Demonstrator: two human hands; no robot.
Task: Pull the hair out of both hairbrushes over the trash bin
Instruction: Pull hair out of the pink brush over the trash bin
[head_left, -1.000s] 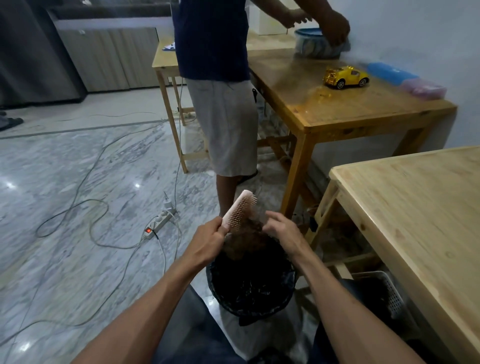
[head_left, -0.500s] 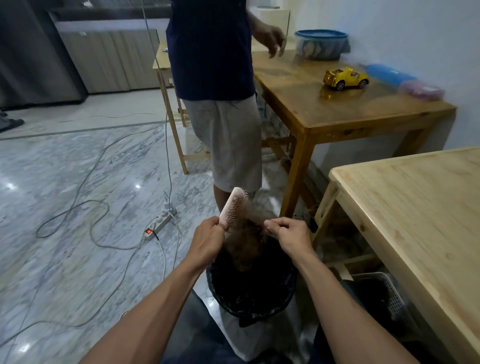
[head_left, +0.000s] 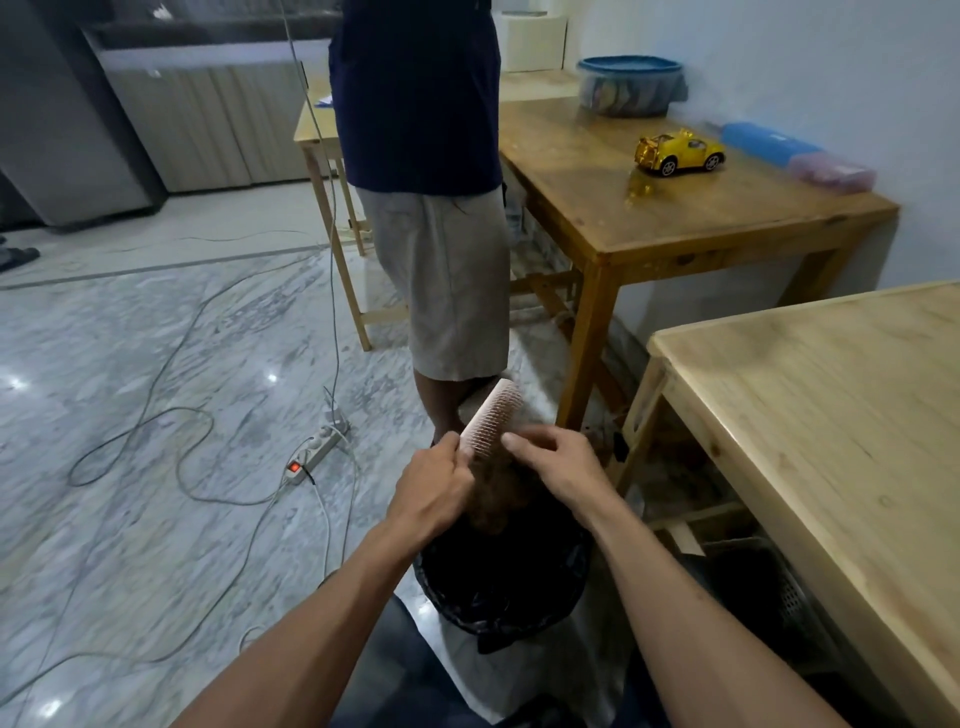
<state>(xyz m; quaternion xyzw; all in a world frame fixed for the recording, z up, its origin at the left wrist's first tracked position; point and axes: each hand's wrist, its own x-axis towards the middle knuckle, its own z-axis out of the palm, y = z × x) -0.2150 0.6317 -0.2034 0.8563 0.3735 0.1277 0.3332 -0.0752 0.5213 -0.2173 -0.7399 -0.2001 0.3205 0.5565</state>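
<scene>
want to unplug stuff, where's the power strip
In the head view, the power strip lies on the marble floor left of the left hand and the bin, with cables looping around it.

My one camera sits on my head, looking forward and steeply down, close above my left grip (head_left: 434, 486) and right grip (head_left: 558, 467); beyond them it takes in the floor (head_left: 130, 415), right of them a worktop (head_left: 831, 405).
</scene>
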